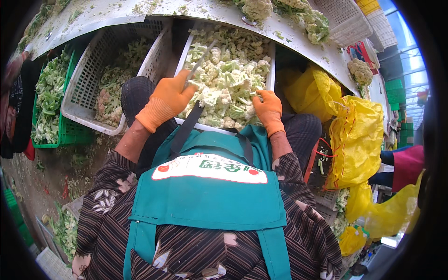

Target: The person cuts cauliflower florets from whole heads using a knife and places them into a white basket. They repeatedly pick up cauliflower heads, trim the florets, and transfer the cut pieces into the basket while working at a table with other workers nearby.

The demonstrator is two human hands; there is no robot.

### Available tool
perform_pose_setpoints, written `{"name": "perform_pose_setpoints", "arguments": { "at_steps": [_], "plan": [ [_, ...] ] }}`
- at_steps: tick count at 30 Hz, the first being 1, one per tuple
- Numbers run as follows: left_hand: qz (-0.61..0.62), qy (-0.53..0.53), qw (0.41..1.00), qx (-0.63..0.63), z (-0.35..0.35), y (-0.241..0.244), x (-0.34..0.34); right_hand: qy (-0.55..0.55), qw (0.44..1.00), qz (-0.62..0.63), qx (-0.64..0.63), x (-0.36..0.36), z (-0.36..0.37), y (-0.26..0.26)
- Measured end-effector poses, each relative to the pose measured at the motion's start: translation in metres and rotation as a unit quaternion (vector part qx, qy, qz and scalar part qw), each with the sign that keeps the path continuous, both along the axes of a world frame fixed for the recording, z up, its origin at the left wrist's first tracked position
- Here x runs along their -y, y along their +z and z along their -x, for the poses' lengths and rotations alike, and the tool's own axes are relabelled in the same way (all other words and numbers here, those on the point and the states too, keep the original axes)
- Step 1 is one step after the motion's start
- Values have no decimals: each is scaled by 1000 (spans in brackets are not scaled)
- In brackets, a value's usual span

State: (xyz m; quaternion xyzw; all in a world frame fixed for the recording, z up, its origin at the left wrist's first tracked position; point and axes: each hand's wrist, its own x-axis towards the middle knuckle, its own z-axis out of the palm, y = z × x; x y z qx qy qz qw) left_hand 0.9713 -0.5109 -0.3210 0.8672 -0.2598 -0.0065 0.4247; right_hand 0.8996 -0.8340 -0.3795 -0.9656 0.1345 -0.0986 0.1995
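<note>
My left hand (168,96), in an orange knit glove, grips a knife (203,59) whose narrow blade points up and away over the cauliflower. The handle is mostly hidden in my fist. Between my knees stands a white crate (271,70) heaped with cut cauliflower florets (227,75). At the crate's right side my right hand (268,109), gloved the same way, rests against the florets with curled fingers; whether it grips one cannot be told. A dark strap (187,129) of my green apron (210,199) runs up to the crate's near left corner.
A white table (210,12) with cauliflower heads (257,8) and scraps overhangs the crates. On my left are a pale crate (70,105) of florets and a green crate (64,134) of trimmings. Yellow mesh sacks (357,140) stand on my right. Other people's clothing shows at both sides.
</note>
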Motion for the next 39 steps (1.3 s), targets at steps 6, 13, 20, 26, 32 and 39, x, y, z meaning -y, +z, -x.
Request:
{"name": "perform_pose_setpoints", "arguments": {
  "at_steps": [6, 13, 20, 26, 32, 39],
  "plan": [
    [139, -43, 955, -259, 5, 26, 52, 104, 960, -208, 153, -23, -5, 73],
    [376, -36, 798, -470, 2, 25, 62, 157, 768, -588, 199, -80, -26, 97],
    [293, 3, 884, -365, 8, -3, 56, 49, 715, -697, 17, -127, -10, 70],
    [6, 1, 983, 186, -2, 13, -7, 58, 784, -617, 38, -107, -37, 93],
    [-193, 19, 968, 160, 0, 37, -46, 150, 816, -557, 19, -138, -58, 117],
    [-69, 448, 867, 207, -38, 57, -188, 150, 834, -522, 95, -86, -76, 136]
  ]
}}
